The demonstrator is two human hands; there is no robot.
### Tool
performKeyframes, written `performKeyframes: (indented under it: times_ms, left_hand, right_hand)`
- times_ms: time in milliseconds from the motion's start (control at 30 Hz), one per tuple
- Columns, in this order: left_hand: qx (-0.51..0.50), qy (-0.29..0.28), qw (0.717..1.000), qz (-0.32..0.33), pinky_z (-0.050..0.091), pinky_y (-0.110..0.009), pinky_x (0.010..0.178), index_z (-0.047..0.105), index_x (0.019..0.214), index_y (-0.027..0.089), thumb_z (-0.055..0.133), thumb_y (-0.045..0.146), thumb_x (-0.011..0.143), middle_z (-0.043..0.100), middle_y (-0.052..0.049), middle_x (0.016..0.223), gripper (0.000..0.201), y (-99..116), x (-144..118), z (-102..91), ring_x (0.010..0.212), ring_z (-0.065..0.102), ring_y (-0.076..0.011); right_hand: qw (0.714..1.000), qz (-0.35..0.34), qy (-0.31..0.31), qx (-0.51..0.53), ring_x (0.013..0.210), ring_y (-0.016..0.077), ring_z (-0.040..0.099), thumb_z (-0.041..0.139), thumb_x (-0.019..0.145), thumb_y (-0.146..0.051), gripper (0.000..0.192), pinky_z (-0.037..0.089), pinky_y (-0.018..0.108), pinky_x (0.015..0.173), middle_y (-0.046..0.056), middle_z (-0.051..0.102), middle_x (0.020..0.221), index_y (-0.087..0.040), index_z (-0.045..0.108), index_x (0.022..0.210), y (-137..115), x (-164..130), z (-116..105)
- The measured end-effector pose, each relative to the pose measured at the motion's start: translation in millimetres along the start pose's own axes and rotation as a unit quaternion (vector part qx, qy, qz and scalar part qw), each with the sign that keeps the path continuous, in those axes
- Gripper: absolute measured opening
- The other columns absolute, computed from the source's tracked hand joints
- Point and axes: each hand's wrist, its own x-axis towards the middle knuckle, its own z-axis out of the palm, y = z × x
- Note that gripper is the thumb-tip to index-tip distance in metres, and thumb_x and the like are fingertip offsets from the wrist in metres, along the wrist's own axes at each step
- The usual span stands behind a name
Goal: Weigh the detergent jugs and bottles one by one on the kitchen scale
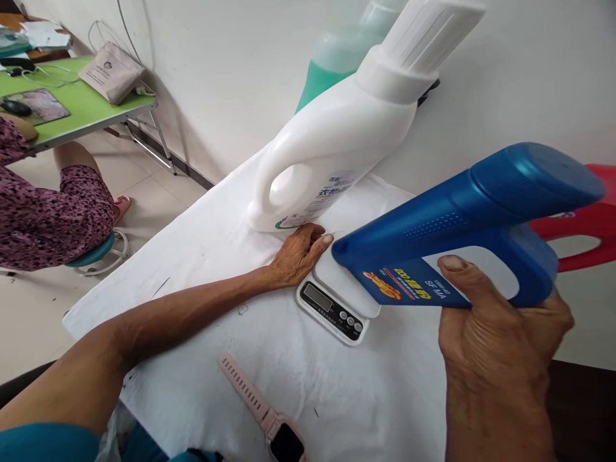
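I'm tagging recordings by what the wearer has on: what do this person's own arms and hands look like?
The left hand and forearm are bare, up to a teal sleeve on the upper arm. The right hand and wrist are bare too; that arm's sleeve is out of view. No gloves or rings show.

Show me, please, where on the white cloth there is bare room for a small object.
Bare cloth lies between the scale and the pink watch. Another patch lies between the left forearm and the white bottle. Around the scale's platform it is crowded: white bottle, left grip, tilted blue bottle.
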Motion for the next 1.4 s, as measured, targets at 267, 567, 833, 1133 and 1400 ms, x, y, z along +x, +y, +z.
performKeyframes:
  times_ms: [267,567,833,1133,1400]
  left_hand:
    - [-0.001,-0.001,1.0,0.008,0.05,-0.039,0.092,0.056,0.107,0.016,0.037,0.056,0.101,0.066,-0.011,0.107,0.044,-0.5,-0.7,-0.5,0.098,0.061,-0.0222]
    - [-0.003,0.004,1.0,0.011,0.049,-0.041,0.092,0.055,0.103,0.018,0.036,0.056,0.101,0.066,-0.011,0.103,0.042,0.3,-1.5,-0.7,0.094,0.061,-0.0223]
    - [-0.032,-0.008,0.999,-0.002,0.052,-0.04,0.092,0.055,0.104,0.017,0.038,0.057,0.1,0.067,-0.012,0.107,0.044,1.2,-1.5,-1.4,0.096,0.064,-0.0222]
    - [-0.034,-0.009,0.999,-0.005,0.054,-0.04,0.093,0.056,0.107,0.018,0.039,0.059,0.1,0.068,-0.012,0.108,0.045,-2.5,-0.3,0.2,0.1,0.066,-0.0221]
    - [-0.034,-0.011,0.999,-0.007,0.054,-0.04,0.092,0.056,0.105,0.018,0.039,0.06,0.1,0.068,-0.012,0.108,0.045,-1.8,-0.7,-0.4,0.1,0.066,-0.022]
  right_hand:
    - [0.998,-0.011,-0.051,-0.019,0.106,0.027,0.067,0.087,0.067,-0.041,0.035,0.048,0.057,0.107,0.003,0.069,0.099,-0.02,0.068,0.087,-7.8,-10.0,-5.6]
    - [0.981,0.137,0.122,-0.067,0.064,0.019,0.059,0.049,0.081,-0.069,0.052,0.047,0.033,0.057,0.005,0.059,0.069,-0.018,0.058,0.074,57.9,-43.0,-61.7]
    - [0.984,0.104,0.079,-0.119,0.046,0.0149,0.051,0.047,0.087,-0.072,0.06,0.038,0.029,0.046,0.003,0.056,0.053,-0.017,0.06,0.066,83.3,-54.1,-70.0]
    - [0.987,0.098,0.053,-0.12,0.046,0.0145,0.051,0.047,0.088,-0.074,0.063,0.038,0.028,0.046,0.004,0.057,0.054,-0.016,0.061,0.066,84.3,-53.3,-73.1]
    - [0.986,0.094,0.039,-0.134,0.048,0.014,0.051,0.047,0.091,-0.07,0.061,0.038,0.028,0.048,0.003,0.057,0.054,-0.016,0.062,0.067,83.7,-54.4,-74.5]
